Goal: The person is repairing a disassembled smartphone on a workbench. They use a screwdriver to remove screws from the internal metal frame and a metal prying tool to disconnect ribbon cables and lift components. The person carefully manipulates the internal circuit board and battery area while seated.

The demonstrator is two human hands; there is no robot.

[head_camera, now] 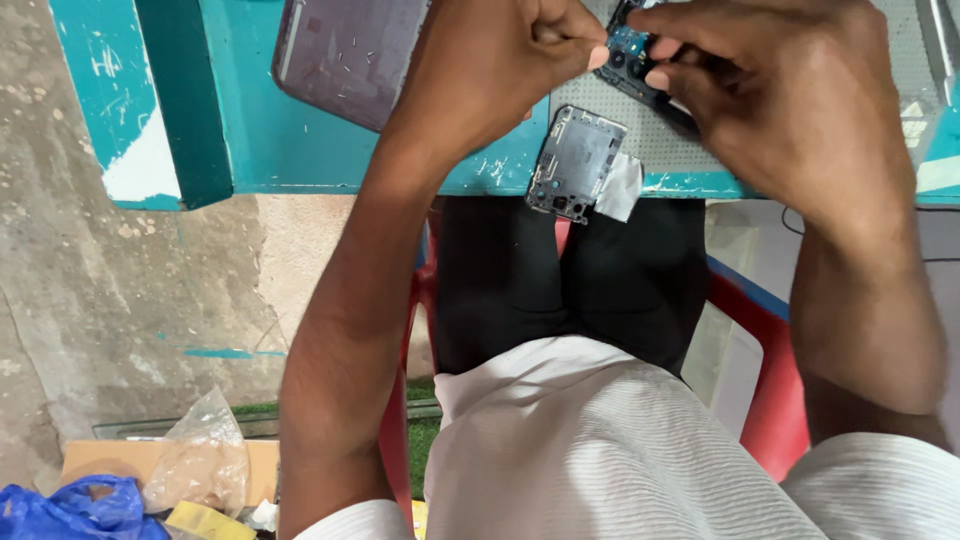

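Observation:
My left hand [500, 60] is closed in a pinch at the upper middle, fingertips touching a dark opened phone with a blue circuit board [630, 55]. My right hand [770, 90] grips that same phone from the right, fingers curled over it. Whether the left fingers pinch a small tool or part is hidden. Just below the hands, a grey metal phone frame piece [578, 160] lies at the table's near edge, with a pale bit of tape [622, 190] beside it. A purple-grey phone back cover [345, 55] lies to the left.
The teal painted table [300, 150] has a grey work mat [680, 140] under the phone. I sit on a red chair [775, 400]. On the concrete floor at lower left lie a clear plastic bag [200, 460], a blue bag [70, 510] and cardboard [110, 460].

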